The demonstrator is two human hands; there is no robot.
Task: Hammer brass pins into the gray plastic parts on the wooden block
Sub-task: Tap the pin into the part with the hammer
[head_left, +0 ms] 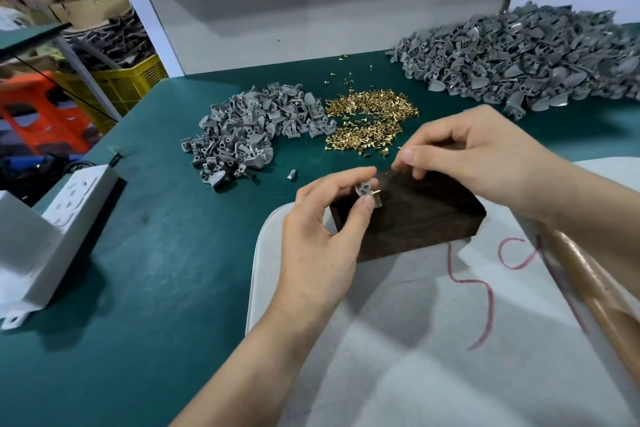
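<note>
The left hand (322, 236) pinches a small gray part (363, 189) between curled thumb and forefinger. The part is matte moulded plastic with a rounded lobe, and a shiny brass pin (376, 191) sticks out of its side. It sits at the near left corner of the block (415, 215), a dark, grained wooden slab; whether it touches the wood is unclear. The right hand (467, 152) hovers over the block's far edge with its fingers curled and thumb and forefinger nearly meeting. Blur hides whether they hold anything. The block rests on a pale sheet (433, 357) scrawled with red lines, beside a glossy brown tube (588, 284). Farther off on the green mat (156, 253) lie loose pins (370, 121), a small heap (249, 132) of parts, a big heap (536, 55) and a white power strip (79, 198).
</note>
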